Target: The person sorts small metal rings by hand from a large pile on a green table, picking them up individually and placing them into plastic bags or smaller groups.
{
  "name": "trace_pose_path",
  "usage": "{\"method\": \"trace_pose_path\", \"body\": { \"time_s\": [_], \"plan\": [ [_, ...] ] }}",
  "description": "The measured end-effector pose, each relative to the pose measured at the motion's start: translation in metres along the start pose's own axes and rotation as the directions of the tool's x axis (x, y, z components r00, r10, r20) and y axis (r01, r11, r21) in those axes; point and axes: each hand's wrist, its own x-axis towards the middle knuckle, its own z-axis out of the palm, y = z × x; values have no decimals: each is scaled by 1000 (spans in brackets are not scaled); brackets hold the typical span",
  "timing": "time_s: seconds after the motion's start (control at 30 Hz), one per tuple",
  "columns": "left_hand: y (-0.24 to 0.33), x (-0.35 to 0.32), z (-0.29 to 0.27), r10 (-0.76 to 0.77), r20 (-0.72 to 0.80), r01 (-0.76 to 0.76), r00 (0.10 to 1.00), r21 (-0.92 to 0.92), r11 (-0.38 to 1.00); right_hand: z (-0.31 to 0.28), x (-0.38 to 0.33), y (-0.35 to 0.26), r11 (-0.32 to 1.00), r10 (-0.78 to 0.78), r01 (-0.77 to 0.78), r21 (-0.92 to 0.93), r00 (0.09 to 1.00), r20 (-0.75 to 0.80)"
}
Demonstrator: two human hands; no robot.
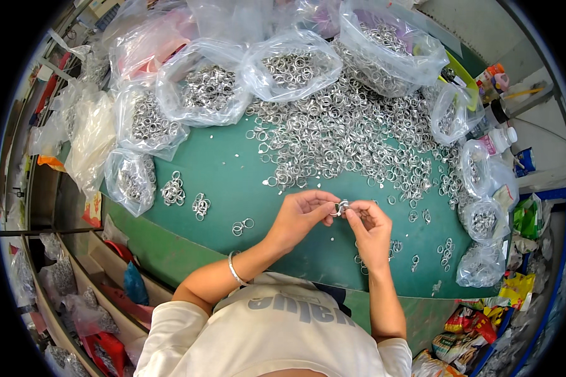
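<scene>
1. Both hands met above the green table (233,169); the left hand (299,217) and right hand (370,227) pinched one small metal ring (341,208) between their fingers.
2. A heap of loose rings (346,135) lay just beyond, bagged rings (207,91) further back.

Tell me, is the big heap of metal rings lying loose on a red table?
No, the heap of rings lies on a green table.

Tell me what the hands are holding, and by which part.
Both the left hand and right hand pinch one small metal ring piece between their fingertips; the exact grip point on it is too small to tell.
</scene>
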Motion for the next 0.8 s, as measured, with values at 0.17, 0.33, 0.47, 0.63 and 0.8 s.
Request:
{"method": "trace_pose_path", "body": {
  "time_s": [0.17, 0.33, 0.47, 0.63, 0.8],
  "plan": [
    [4, -7, 3, -56, 75, 71, 996, -214, 974, 5, -8, -11, 844, -389, 338, -416, 920, -41],
    [9, -16, 5, -49, 71, 59, 996, -152, 987, 6, -10, -19, 694, -570, 499, -519, 821, 27],
    [11, -19, 8, -75, 189, 145, 979, -391, 909, 12, -19, -15, 973, -45, 74, 217, 989, -138],
    [9, -17, 7, -129, 257, 253, 958, -537, 805, 9, -15, -20, 971, -235, 232, -55, 969, -73],
    [8, -20, 15, 83, 150, -56, 985, -174, 983, 6, -10, -30, 917, -291, 297, -266, 955, 61]
  ]
}}
